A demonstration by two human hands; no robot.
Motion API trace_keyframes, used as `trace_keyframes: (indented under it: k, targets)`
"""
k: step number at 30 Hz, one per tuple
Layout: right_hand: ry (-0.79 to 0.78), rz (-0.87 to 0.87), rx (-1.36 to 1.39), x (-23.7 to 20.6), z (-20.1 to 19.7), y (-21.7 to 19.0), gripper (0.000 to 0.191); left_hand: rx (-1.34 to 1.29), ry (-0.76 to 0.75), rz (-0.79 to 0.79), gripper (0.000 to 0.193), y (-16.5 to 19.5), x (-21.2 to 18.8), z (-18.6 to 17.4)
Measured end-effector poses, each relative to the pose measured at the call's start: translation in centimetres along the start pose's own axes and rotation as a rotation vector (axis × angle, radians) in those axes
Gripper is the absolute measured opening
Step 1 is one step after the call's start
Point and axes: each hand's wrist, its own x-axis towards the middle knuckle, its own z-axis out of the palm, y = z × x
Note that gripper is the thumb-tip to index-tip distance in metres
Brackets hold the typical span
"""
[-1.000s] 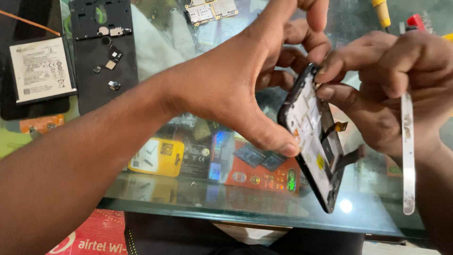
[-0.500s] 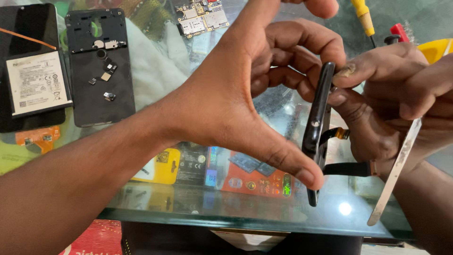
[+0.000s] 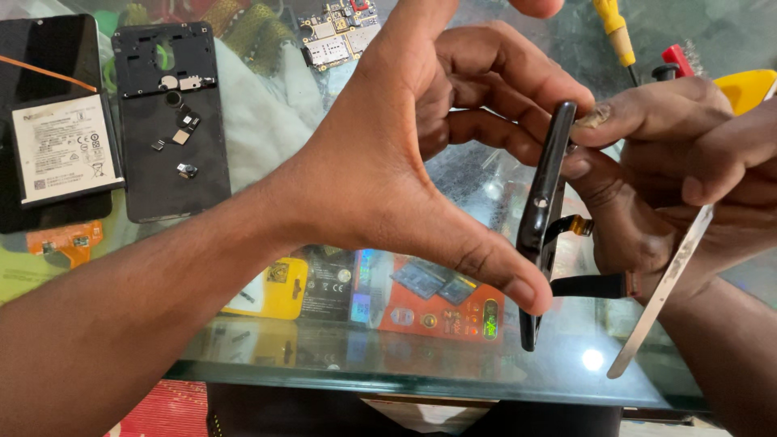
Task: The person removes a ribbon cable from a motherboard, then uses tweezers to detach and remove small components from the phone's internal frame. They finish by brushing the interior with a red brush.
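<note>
Held edge-on above glass counter (image 3: 486,380): black phone frame (image 3: 544,214), clamped by left hand (image 3: 388,162) and right hand (image 3: 680,170), metal pry strip (image 3: 660,295) also gripped right.

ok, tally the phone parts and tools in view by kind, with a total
Phone frame, held in both hands: 1
Back housing: 1
Battery: 1
Circuit board: 1
Metal pry tool: 1
Yellow-handled screwdriver: 1
Total: 6

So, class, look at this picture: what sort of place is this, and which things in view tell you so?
Most likely a phone repair counter. A circuit board, a flat battery and an opened phone back lie on a glass counter. The left hand and right hand hold a phone screen edge-on.
</note>
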Motion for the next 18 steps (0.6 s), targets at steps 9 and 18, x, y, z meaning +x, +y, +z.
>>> trace_keyframes:
  k: [9, 18]
  targets:
    - [-0.079, 0.043, -0.166, 0.9, -0.8, -1.0, 0.020, -0.055, -0.018, -0.030, 0.105, 0.1, 0.2, -0.2]
    - [-0.104, -0.042, -0.171, 1.1, -1.3, 0.2, 0.021, -0.013, -0.033, -0.032, 0.104, 0.0, 0.6, -0.5]
